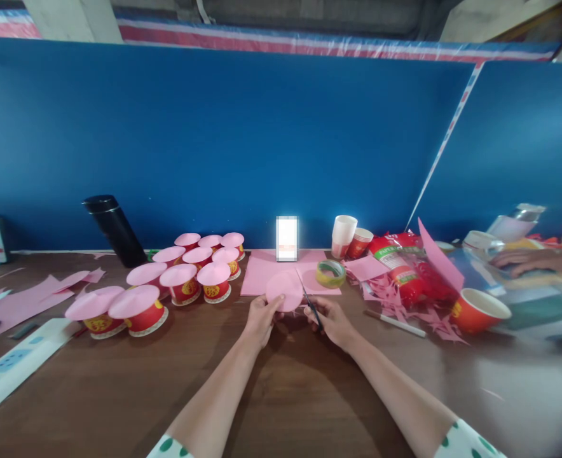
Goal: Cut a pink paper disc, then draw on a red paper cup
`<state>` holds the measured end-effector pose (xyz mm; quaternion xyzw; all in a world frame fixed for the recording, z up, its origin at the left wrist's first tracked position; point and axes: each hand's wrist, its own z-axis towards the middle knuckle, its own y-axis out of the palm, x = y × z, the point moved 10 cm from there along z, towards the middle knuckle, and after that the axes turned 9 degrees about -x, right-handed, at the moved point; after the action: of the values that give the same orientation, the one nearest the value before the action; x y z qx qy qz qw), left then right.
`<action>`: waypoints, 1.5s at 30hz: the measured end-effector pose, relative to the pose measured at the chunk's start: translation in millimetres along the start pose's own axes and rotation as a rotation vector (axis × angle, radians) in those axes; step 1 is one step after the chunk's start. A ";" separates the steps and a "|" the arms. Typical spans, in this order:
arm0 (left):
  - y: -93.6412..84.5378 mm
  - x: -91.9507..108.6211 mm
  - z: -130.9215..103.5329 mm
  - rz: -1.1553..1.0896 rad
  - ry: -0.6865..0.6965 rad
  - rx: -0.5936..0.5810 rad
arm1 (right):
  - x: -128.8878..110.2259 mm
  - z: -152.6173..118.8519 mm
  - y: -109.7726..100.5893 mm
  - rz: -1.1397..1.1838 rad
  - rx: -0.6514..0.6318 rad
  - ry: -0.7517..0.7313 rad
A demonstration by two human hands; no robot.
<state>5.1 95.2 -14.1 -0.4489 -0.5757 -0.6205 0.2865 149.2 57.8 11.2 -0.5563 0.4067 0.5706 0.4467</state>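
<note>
Between thumb and fingers, my left hand point(262, 320) pinches a round pink paper disc point(285, 287) held up above the table. My right hand point(332, 323) is closed on a pair of scissors point(313, 306), whose blades point up along the disc's right edge. Flat behind both hands lies a stack of pink paper sheets point(257, 273). A roll of tape point(331, 273) rests on the right part of those sheets. To the left stand several red paper cups point(185, 291) upside down, each topped with a pink paper cone.
A black bottle point(114, 232) and a white power strip point(23, 362) are on the left. A lit phone point(287, 238) stands behind the sheets. Rightward are paper cups point(344, 235), pink scraps point(390, 296), a red package point(405, 267), a marker point(395, 323) and another person's hand point(519, 261).
</note>
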 end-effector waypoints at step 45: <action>-3.2 -3.9 1.3 0.024 -0.024 0.005 | -3.1 -0.2 0.1 -0.024 0.001 0.022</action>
<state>4.3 96.3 -19.2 -0.4624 -0.5752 -0.6103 0.2878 149.1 57.4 14.3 -0.5672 0.4051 0.5590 0.4492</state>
